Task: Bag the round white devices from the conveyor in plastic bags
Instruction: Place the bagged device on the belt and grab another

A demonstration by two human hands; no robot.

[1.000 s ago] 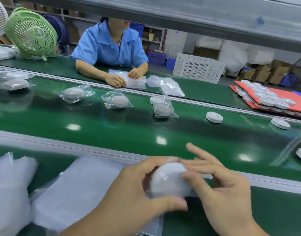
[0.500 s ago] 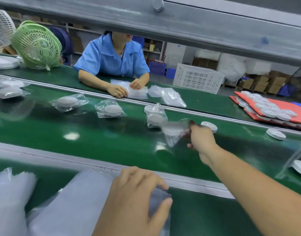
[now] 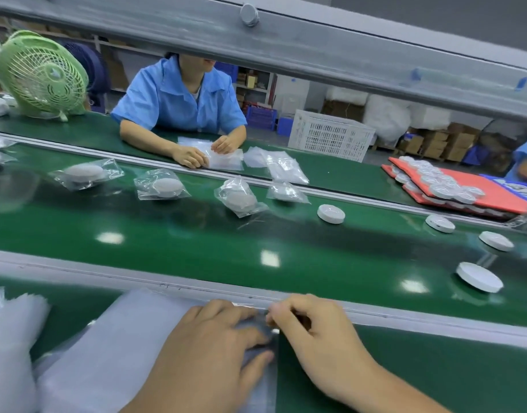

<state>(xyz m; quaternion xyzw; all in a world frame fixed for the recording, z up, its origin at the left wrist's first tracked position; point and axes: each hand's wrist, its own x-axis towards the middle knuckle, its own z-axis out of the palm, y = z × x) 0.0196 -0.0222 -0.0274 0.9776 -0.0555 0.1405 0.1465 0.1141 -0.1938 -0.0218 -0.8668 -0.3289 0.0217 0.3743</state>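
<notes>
While your left hand [image 3: 214, 350] is lying flat with fingers spread on the stack of clear plastic bags [image 3: 131, 338], your right hand [image 3: 312, 332] is pinching the top bag's edge between curled fingertips. Four bare round white plastic devices [image 3: 330, 214] are sitting on the green conveyor belt [image 3: 196, 242], well apart from both hands, beside four bagged devices [image 3: 239, 198].

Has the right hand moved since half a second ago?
Yes. The right hand has pulled back off the green belt, across the near rail, to the plastic bags beside the left hand.
</notes>
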